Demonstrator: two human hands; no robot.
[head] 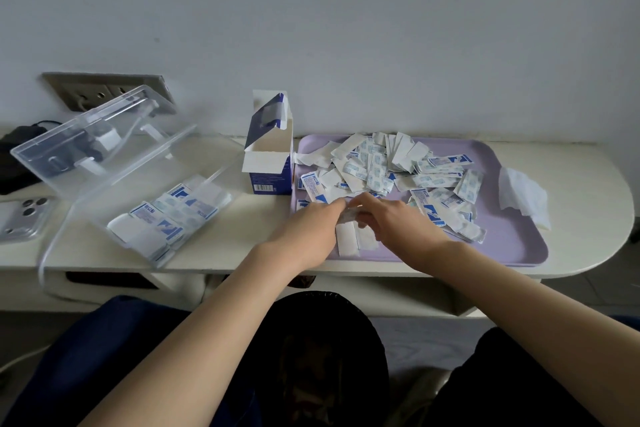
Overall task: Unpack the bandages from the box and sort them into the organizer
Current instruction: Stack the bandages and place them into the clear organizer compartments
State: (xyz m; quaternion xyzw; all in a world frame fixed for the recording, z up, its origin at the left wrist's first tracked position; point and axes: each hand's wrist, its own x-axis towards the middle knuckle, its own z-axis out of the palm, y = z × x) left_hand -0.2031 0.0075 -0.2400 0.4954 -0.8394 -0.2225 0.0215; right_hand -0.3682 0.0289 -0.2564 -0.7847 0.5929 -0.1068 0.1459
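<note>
Both hands met over the near edge of the lilac plastic tray (512, 248). The left hand (311, 224) and right hand (393, 218) pinched a small bundle (348, 215) of wrapped bandages between curled fingers, too blurred to count. Flat white strips (347, 240) lay half hidden beneath. Beyond them a loose papery heap (388, 163) covered the tray. To the left stood the open cardboard box (268, 163) and the clear organizer (145, 180), already holding rows.

Left hand (310, 226) and right hand (393, 218) meet, both grips closed.
</note>
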